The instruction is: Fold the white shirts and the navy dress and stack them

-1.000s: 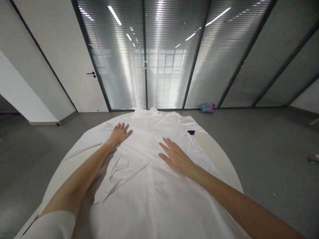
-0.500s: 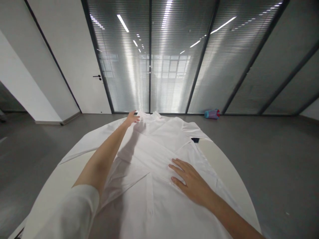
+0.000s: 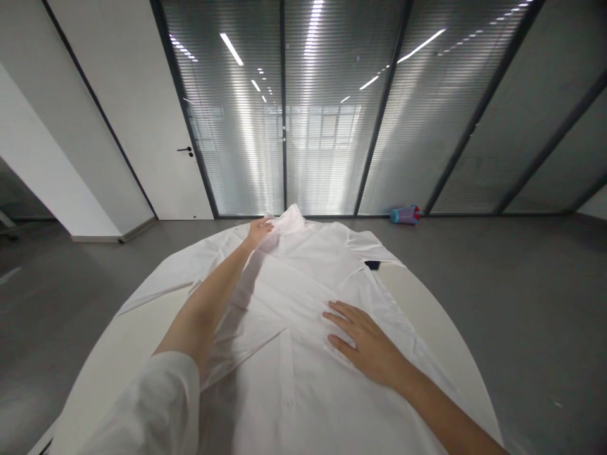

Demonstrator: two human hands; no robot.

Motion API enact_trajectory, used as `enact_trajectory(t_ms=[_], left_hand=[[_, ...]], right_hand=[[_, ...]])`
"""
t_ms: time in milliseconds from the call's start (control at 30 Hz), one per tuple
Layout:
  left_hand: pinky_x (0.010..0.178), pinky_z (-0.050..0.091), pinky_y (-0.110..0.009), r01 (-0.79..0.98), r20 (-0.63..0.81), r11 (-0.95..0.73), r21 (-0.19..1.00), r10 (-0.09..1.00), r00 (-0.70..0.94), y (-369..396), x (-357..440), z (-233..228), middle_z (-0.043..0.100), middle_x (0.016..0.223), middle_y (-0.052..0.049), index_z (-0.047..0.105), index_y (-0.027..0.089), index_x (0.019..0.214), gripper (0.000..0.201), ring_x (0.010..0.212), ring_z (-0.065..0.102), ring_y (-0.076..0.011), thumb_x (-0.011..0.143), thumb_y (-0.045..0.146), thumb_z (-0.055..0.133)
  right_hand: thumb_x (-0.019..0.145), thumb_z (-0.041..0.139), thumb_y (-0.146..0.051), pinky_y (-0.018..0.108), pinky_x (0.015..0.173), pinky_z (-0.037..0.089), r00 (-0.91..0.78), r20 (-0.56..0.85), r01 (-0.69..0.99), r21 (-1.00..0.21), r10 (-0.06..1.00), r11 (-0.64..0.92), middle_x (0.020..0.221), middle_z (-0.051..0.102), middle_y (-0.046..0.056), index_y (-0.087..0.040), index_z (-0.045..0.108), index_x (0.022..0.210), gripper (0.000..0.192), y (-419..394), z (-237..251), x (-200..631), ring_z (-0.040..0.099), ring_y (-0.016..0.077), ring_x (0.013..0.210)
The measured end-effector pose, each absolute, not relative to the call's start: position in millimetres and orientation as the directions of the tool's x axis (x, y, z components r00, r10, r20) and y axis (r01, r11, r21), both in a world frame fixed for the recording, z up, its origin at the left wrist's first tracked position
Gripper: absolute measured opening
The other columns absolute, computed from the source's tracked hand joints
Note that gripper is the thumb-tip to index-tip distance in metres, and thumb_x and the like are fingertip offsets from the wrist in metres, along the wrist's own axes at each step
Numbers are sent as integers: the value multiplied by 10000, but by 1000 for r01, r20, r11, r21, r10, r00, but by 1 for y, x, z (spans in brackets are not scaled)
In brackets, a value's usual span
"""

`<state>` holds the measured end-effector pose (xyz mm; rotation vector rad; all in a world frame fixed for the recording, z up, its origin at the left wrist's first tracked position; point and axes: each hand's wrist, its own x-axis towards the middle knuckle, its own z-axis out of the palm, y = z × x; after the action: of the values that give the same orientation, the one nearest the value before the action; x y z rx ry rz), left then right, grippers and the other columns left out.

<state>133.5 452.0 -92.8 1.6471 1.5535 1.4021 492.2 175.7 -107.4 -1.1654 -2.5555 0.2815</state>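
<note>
A white button-up shirt (image 3: pixel 303 354) lies spread face up over a round white table (image 3: pixel 427 303), its collar at the far end. My left hand (image 3: pixel 259 231) reaches to the far edge and pinches the collar, which is lifted slightly. My right hand (image 3: pixel 367 344) rests flat with fingers spread on the shirt's front, right of the button placket. One sleeve is folded across the chest between my arms.
A small dark object (image 3: pixel 372 265) peeks out from under the shirt's far right shoulder. On the grey floor by the glass wall lies a blue and pink bottle (image 3: pixel 404 215). A white door (image 3: pixel 156 126) stands at the back left.
My left hand went from the shirt's chest to the far collar and took hold of it, lifting it a little. My right hand slid slightly toward me and stayed flat.
</note>
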Motion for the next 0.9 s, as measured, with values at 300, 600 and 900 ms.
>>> enact_trajectory(t_ms=[300,600,900], left_hand=[[1096,321,-561,761,412,-218,610,908,-71,389,115,-100,696,1185,-82,773,228,679,17,1300,460,-390,663,229,775],[1215,100,-556,933,290,-267,242,937,193,397,190,-76,233,1660,-24,323,308,1568,583,1543,98,-270,1016,494,321],[1150,49,-714,911,46,-273,308,961,273,414,206,-95,327,1622,6,530,395,1427,505,1528,134,-364,992,597,370]], right_hand=[[996,499,-452,504,1148,399,-607,219,703,-300,764,645,1515,495,72,-270,597,1388,443,178,-109,491,446,274,1404],[997,507,-461,490,1147,401,-601,240,700,-302,762,647,1515,498,62,-283,599,1379,432,178,-111,492,448,262,1403],[1004,496,-440,489,1156,390,-616,241,681,-315,750,661,1517,493,74,-264,592,1391,436,175,-108,493,436,267,1411]])
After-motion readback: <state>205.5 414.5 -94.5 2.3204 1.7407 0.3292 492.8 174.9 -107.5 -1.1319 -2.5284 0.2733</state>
